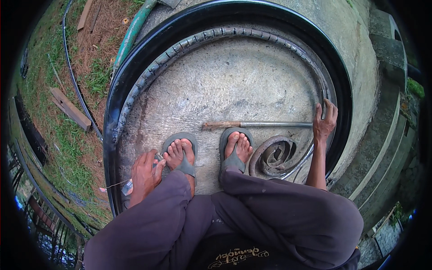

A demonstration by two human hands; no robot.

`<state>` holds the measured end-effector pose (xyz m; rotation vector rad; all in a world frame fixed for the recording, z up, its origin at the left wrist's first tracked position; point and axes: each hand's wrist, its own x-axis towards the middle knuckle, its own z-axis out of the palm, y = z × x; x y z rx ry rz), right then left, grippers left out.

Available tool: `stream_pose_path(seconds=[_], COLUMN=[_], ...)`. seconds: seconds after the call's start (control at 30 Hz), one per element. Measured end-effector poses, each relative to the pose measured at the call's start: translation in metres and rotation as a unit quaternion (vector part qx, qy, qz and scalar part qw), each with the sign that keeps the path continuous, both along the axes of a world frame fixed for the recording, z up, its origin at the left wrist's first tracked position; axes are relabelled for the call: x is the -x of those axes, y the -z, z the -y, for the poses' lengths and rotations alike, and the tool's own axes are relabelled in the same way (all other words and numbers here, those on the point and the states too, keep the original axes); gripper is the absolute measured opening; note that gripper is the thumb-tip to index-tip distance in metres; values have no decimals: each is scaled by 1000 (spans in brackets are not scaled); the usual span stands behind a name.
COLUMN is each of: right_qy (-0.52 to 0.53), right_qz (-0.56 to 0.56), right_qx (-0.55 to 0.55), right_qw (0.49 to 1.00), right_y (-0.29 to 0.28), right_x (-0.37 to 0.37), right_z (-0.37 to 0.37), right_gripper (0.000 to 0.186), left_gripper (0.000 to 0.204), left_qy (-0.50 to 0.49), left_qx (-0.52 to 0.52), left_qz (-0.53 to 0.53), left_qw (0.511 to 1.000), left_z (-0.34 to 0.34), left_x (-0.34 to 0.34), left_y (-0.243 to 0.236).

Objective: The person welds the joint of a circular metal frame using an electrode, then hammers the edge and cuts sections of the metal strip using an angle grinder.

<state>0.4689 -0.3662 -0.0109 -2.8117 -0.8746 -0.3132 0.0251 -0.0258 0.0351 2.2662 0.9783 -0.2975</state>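
A long curved grey strip [220, 32], with dark bands or cuts across it, lies along the inside of a large black hoop [345, 90] around my feet. On the right, my right hand [325, 122] has its fingers closed over the strip near the hoop's inner wall. Below that hand, the dull grey end of a strip winds into a loose coil [275, 155]. My left hand [146, 174] is low beside my left foot, fingers bent together at a small greyish piece [158, 156] that I cannot make out. Next to its wrist lies a small clear plastic packet [128, 187].
A metal rod [274, 124] with a wooden end lies across the concrete [216, 85], ahead of my sandalled feet. Grass with a wooden block [70, 109], a dark hose [74, 76] and a green pipe [130, 38] is at left. Concrete steps [382, 139] edge the right.
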Motion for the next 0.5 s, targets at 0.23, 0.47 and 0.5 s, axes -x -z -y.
stream_pose_path(seconds=[0.23,0.47,0.5], right_qy=[-170,-67,-72], right_qz=[-7,-29,-61], right_qx=[3,117,120], right_qw=[985,990,988], right_y=[-17,-4,1], right_x=[24,-71,-74], right_z=[-88,-69,-75], right_gripper=[40,60,57], left_gripper=[31,31,32], left_qy=[-37,-58,-50], left_qx=[-43,-19,-12], left_qz=[35,96,98], left_qw=[998,994,994], left_z=[-5,-14,-12], left_x=[3,-24,-27], left_y=[3,15,13])
